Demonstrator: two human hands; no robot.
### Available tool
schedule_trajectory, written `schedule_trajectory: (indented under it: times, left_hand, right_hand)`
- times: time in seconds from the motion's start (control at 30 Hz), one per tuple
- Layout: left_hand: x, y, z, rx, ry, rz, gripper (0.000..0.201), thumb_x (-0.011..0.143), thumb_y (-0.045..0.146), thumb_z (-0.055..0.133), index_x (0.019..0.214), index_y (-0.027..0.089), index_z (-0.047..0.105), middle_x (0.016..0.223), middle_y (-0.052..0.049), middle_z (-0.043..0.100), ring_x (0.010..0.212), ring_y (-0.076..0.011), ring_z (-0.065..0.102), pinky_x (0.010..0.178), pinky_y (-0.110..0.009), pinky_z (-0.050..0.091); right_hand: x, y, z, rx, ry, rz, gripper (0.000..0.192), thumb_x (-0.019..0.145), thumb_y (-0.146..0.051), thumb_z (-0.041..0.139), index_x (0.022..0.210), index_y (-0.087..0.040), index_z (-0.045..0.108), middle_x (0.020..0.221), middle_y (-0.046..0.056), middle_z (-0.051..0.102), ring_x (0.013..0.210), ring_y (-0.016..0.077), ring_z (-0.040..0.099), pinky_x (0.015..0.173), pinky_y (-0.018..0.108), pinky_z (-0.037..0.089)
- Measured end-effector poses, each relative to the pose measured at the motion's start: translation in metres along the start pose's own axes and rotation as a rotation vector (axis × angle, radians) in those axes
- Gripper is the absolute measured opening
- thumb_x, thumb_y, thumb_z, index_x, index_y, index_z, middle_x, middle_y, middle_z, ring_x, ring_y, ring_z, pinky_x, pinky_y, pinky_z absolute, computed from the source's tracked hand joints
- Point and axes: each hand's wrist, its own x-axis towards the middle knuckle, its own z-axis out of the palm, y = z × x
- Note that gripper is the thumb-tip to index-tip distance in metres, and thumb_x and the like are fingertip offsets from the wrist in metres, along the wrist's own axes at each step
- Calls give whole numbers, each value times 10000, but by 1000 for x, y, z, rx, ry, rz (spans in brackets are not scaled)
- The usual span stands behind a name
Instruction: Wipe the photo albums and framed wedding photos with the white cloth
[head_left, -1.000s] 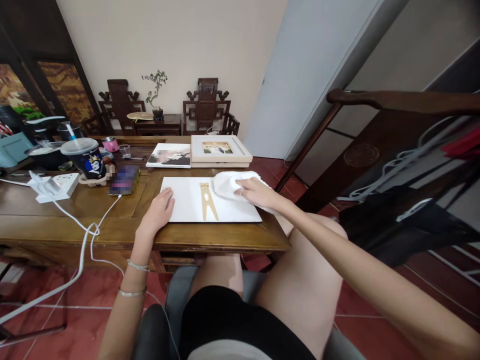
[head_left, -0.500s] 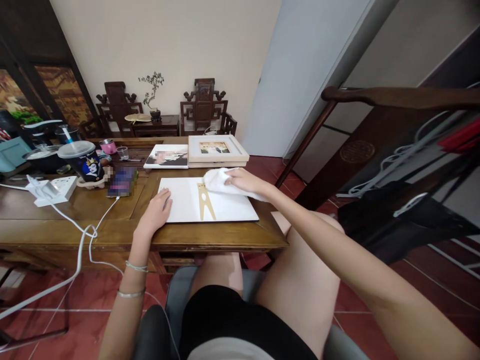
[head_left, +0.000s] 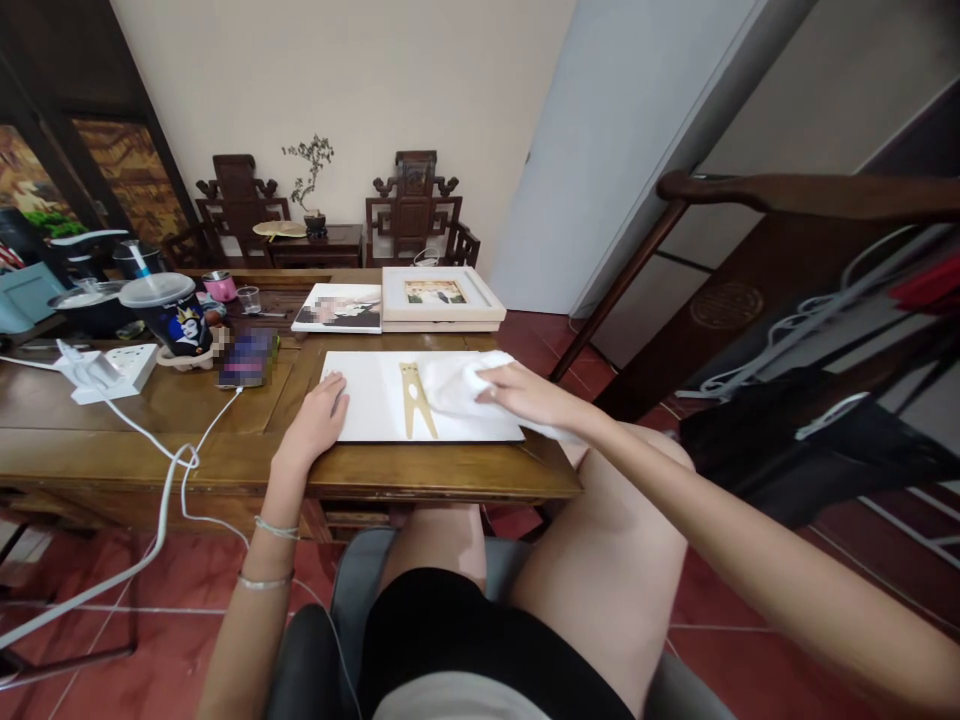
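1. The wooden table (head_left: 187,430) fills the left and centre of the view.
2. A white board (head_left: 375,405), lying face down with a tan stand (head_left: 415,400) on its back, rests flat on the table's near edge.
3. A framed photo (head_left: 439,296) and a print (head_left: 339,308) lie side by side just beyond the board.
4. A white cloth (head_left: 457,385) lies on the board's right half.
5. The right hand (head_left: 525,393) presses on the cloth, fingers spread flat.
6. The left hand (head_left: 315,425) rests open on the board's left edge, holding nothing.
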Motion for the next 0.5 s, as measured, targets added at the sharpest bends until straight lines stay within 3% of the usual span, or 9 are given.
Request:
schedule_trajectory:
  times: [0.13, 0.23, 0.33, 0.5]
  left_hand:
    - [0, 0, 0, 0, 1, 0, 413, 945, 238, 380, 1267, 83, 588, 1424, -181, 544, 1381, -264, 457, 1186, -452, 321]
    - [0, 0, 0, -8, 7, -2, 410, 943, 241, 386, 1268, 95, 590, 1424, -171, 548, 1381, -267, 457, 1183, -459, 324]
    - [0, 0, 0, -5, -4, -9, 414, 940, 241, 391, 1269, 86, 589, 1425, -179, 544, 1380, -266, 459, 1183, -456, 323]
    - [0, 1, -2, 3, -14, -18, 424, 943, 242, 384, 1281, 81, 583, 1431, -179, 537, 1384, -258, 454, 1185, -447, 318]
  right_hand:
    - [-53, -24, -7, 46, -108, 17, 153, 735, -235, 456, 586, -223, 426, 690, 36, 565, 789, 226, 547, 770, 330, 424]
    - [-66, -31, -10, 62, -124, 38, 107, 704, -202, 448, 600, -220, 466, 717, 35, 582, 819, 230, 556, 778, 330, 431]
    - [-50, -25, -10, 88, -107, 41, 139, 718, -230, 459, 583, -216, 488, 721, 38, 594, 836, 235, 559, 817, 348, 427]
    - [12, 3, -7, 213, -5, 36, 122, 688, -269, 488, 640, -193, 569, 818, 57, 648, 869, 247, 563, 828, 367, 417]
